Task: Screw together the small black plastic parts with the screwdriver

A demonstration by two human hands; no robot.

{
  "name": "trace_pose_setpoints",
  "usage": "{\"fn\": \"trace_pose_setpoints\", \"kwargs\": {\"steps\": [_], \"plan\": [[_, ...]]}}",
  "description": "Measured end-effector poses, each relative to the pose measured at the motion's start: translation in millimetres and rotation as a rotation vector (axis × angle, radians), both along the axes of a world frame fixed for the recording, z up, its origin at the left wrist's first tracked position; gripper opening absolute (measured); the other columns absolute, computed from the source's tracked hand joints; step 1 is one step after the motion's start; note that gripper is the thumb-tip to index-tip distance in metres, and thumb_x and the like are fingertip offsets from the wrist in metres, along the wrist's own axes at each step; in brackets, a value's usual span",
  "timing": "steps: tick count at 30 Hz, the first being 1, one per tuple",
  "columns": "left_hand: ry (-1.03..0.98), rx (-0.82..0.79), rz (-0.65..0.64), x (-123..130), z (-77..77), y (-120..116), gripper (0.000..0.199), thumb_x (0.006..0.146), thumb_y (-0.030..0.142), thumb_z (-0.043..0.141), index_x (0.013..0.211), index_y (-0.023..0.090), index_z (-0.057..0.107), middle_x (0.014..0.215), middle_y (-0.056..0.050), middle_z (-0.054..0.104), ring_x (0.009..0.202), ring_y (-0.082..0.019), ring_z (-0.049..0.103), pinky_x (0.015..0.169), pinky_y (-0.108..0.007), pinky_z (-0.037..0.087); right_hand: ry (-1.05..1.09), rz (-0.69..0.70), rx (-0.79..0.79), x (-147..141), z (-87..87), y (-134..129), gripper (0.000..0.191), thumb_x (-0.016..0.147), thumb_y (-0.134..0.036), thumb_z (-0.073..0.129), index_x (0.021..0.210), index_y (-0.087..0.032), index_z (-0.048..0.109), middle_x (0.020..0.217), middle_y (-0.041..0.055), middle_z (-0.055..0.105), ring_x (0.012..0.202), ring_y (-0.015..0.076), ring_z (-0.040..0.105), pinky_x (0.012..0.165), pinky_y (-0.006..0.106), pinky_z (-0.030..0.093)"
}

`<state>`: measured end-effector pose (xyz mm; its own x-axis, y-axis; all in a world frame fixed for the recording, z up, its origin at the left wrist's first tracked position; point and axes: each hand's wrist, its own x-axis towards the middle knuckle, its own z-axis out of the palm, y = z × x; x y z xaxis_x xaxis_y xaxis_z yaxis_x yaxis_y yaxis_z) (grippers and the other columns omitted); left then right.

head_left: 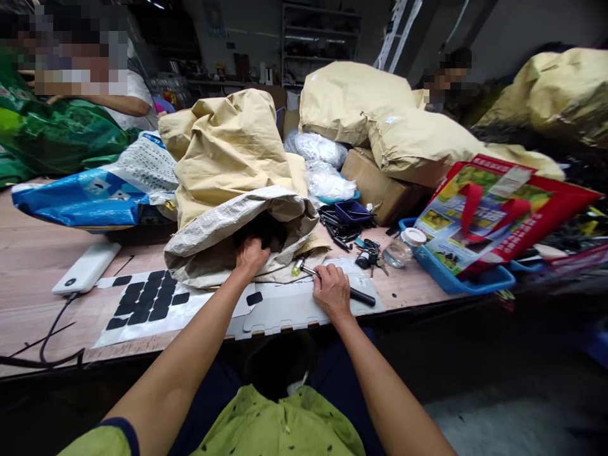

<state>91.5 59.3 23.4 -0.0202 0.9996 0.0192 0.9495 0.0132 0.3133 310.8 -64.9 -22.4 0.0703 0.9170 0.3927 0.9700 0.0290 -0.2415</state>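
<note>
In the head view, my left hand reaches into the mouth of a paper-like woven sack. Its fingertips are lost against dark contents, so their grip is hidden. My right hand rests on the table's front part, fingers closed around a small hammer. The hammer has a black handle, a metal neck and a yellowish end pointing left toward the sack. A grey-white board lies under the right hand and the hammer. To its left lies a sheet with several black rounded pads.
A white power bank with a cable lies left. Keys, black parts and a clear jar sit right of the sack. A blue tray holds a red bag. Full sacks stand behind; people sit beyond.
</note>
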Motion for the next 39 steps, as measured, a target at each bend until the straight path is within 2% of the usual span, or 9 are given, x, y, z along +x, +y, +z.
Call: {"fn": "trace_pose_setpoints", "kwargs": {"steps": [3,5,8,11,18,24,28,31,39], "plan": [[-0.069,0.113,-0.061,-12,-1.2,-19,0.029,0.089,0.041,0.065,0.108,0.022,0.074,0.113,-0.011,0.069,0.098,-0.027,0.068,0.079,-0.033,0.052,0.001,-0.001,-0.005,0,-0.2,0,0.014,0.094,-0.026,0.061,0.106,-0.024,0.067,0.1,0.0057,0.061,0.097,0.0233,0.048,0.079,0.034,0.029],[-0.17,0.201,-0.195,-22,-2.8,-40,0.025,0.09,0.04,0.065,0.107,0.022,0.071,0.107,-0.007,0.069,0.089,-0.022,0.066,0.078,-0.03,0.05,0.0,-0.003,-0.007,0,-0.2,0,0.014,0.094,-0.026,0.061,0.106,-0.024,0.067,0.1,0.006,0.061,0.097,0.0234,0.047,0.079,0.034,0.029],[-0.293,0.207,-0.474,-33,-10.0,-76,0.019,0.092,0.036,0.064,0.106,0.023,0.068,0.099,-0.003,0.067,0.082,-0.018,0.063,0.076,-0.028,0.049,-0.006,-0.006,-0.004,0,-0.3,0,0.015,0.093,-0.027,0.062,0.107,-0.023,0.067,0.1,0.0061,0.061,0.097,0.0234,0.047,0.078,0.034,0.028],[-0.309,0.178,-0.585,-36,-23.9,-100,0.016,0.091,0.032,0.066,0.104,0.022,0.069,0.099,-0.004,0.067,0.092,-0.021,0.063,0.083,-0.031,0.048,-0.012,-0.006,0.006,-1,-0.8,-1,0.015,0.093,-0.027,0.062,0.107,-0.023,0.067,0.1,0.0061,0.061,0.096,0.0233,0.047,0.078,0.034,0.029],[-0.492,0.165,-0.539,-40,-49.1,-102,0.022,0.087,0.028,0.073,0.108,0.02,0.071,0.1,-0.006,0.067,0.096,-0.023,0.062,0.086,-0.033,0.047,-0.019,0.002,-0.002,1,-0.3,0,0.016,0.094,-0.026,0.062,0.108,-0.023,0.068,0.101,0.006,0.062,0.097,0.023,0.049,0.079,0.034,0.031],[-0.567,0.108,-0.496,-42,-44.9,-99,0.018,0.081,0.023,0.078,0.097,0.019,0.072,0.094,-0.004,0.066,0.092,-0.021,0.062,0.084,-0.032,0.046,0.051,0.057,0.006,0,13.8,-8,0.023,0.097,-0.022,0.058,0.115,-0.024,0.071,0.099,0.0058,0.065,0.095,0.022,0.055,0.081,0.032,0.038],[-0.598,0.048,-0.459,-41,-44.2,-98,0.021,0.077,0.02,0.082,0.096,0.019,0.075,0.092,-0.003,0.065,0.091,-0.021,0.061,0.084,-0.032,0.045,0.249,0.123,0.059,-19,26.4,-29,0.03,0.1,-0.023,0.052,0.125,-0.024,0.068,0.103,0.0055,0.068,0.1,0.0207,0.06,0.086,0.03,0.044],[-0.615,0.034,-0.434,-40,-45.6,-97,0.022,0.075,0.018,0.084,0.095,0.02,0.076,0.091,-0.002,0.066,0.093,-0.021,0.061,0.085,-0.032,0.044,0.346,0.195,0.009,-37,33.4,-43,0.031,0.101,-0.024,0.05,0.125,-0.027,0.069,0.103,0.0042,0.069,0.099,0.0191,0.063,0.086,0.029,0.047],[-0.568,0.059,-0.449,-40,-47.0,-96,0.015,0.077,0.022,0.083,0.087,0.019,0.073,0.089,-0.001,0.064,0.092,-0.021,0.059,0.082,-0.031,0.042,0.204,0.235,-0.026,-60,37.0,-57,0.034,0.103,-0.023,0.047,0.129,-0.03,0.069,0.09,0.0038,0.065,0.089,0.0178,0.061,0.077,0.026,0.044]]}}
